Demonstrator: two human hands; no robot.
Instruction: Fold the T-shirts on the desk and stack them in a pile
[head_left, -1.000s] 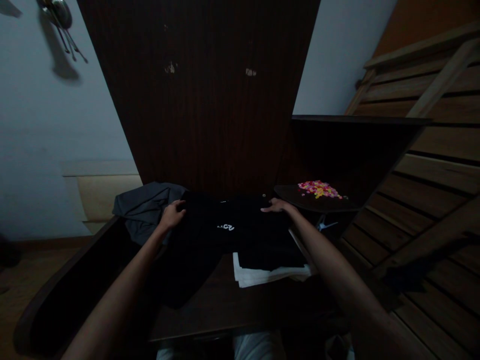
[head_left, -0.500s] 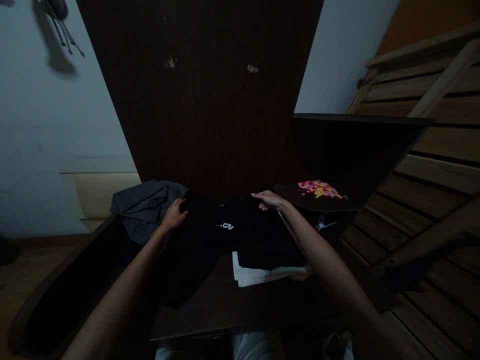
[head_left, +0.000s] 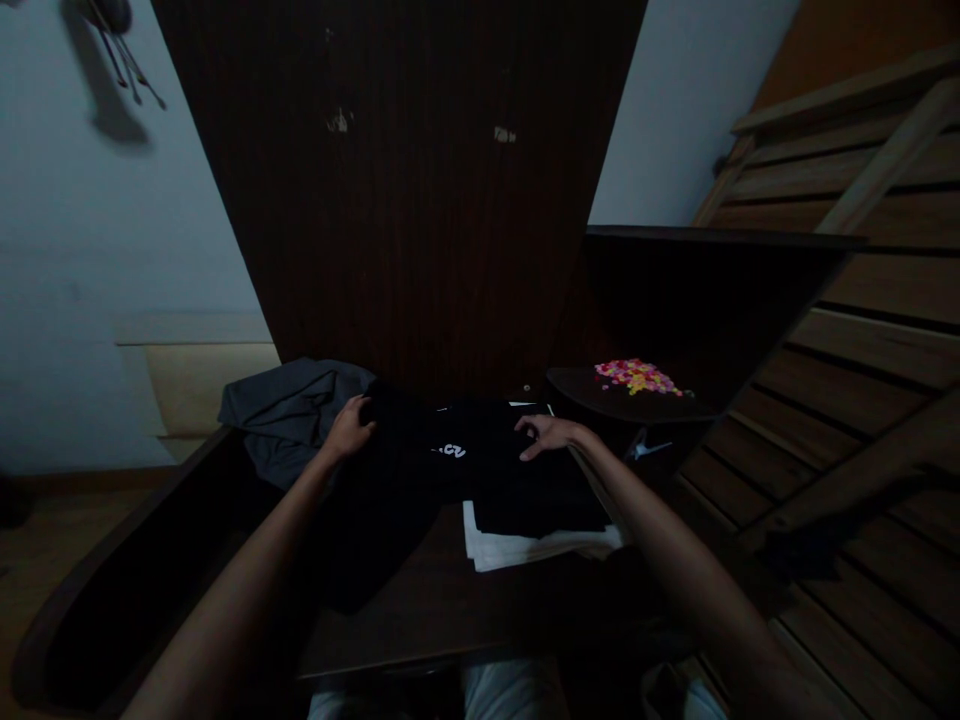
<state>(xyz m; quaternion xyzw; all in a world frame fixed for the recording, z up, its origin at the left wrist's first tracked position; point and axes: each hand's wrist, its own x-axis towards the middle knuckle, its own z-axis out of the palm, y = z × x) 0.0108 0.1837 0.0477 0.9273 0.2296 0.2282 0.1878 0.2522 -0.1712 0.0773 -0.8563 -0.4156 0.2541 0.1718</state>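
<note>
A black garment (head_left: 420, 470) with a small white print lies spread on a dark wooden table (head_left: 405, 610). My left hand (head_left: 349, 430) is at its upper left, fingers curled and pinching the black cloth. Over the garment's right part is my right hand (head_left: 546, 436), its thumb and fingers apart and nothing gripped. Beneath that right part, white folded cloth (head_left: 510, 550) sticks out along the front and at the far corner. Dim light hides the black garment's outline and folds.
Crumpled grey cloth (head_left: 292, 410) lies left of my left hand. On a rounded shelf (head_left: 585, 395) at the right sits a pile of small pink, red and yellow pieces (head_left: 637, 376). A tall dark panel (head_left: 405, 220) rises behind; wooden slats (head_left: 885, 340) stand at the right.
My right hand has come down and nearer from the garment's far edge, its fingers opening. The white cloth's far corner now shows. My left hand stays in place.
</note>
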